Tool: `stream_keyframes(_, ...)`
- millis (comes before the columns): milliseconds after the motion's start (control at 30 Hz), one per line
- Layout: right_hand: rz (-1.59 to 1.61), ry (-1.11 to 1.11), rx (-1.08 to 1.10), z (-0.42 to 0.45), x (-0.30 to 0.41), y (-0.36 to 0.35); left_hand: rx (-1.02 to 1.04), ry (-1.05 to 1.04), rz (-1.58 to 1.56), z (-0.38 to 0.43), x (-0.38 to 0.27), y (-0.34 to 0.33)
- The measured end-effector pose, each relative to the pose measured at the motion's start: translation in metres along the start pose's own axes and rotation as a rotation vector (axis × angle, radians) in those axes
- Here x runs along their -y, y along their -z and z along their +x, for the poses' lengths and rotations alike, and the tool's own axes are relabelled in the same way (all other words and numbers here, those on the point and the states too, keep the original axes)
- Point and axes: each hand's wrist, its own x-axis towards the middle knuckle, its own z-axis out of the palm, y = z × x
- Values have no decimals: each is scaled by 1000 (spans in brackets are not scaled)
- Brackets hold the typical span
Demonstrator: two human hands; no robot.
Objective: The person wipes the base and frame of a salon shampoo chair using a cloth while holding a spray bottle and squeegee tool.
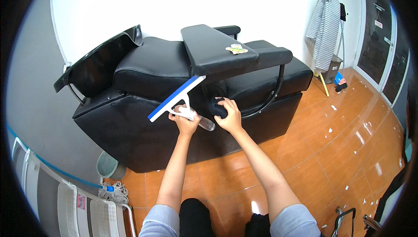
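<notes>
My left hand [186,124] grips a white spray squeegee [178,100] with a blue edge and a clear bottle [207,124] as its body. The blade slants upward to the right, its upper end by the corner of a raised black padded armrest [218,49]. In my right hand [232,117] is a bunched black cloth [218,107], held close to the side of a black upholstered salon shampoo chair [147,135]. A curved metal arm support [280,81] stands just right of that hand. At the chair's left end is a glossy black wash basin [101,59].
A grey bucket [111,165] and a string mop [114,193] stand left, beside a white plastic rack [68,201]. White scraps [330,130] dot the orange tile floor [307,171]. Back right are a striped cloth [325,28] on a yellow stand, a broom [341,86] and a glass door [375,37].
</notes>
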Motion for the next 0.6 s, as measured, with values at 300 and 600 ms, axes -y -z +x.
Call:
stream_keyframes(300,-90,-28,75,-27,-13,11,31,4,45,5,-11,8)
stream_keyframes(600,-98,-5,34,-6,-1,14,75,41,43,9,-14,10)
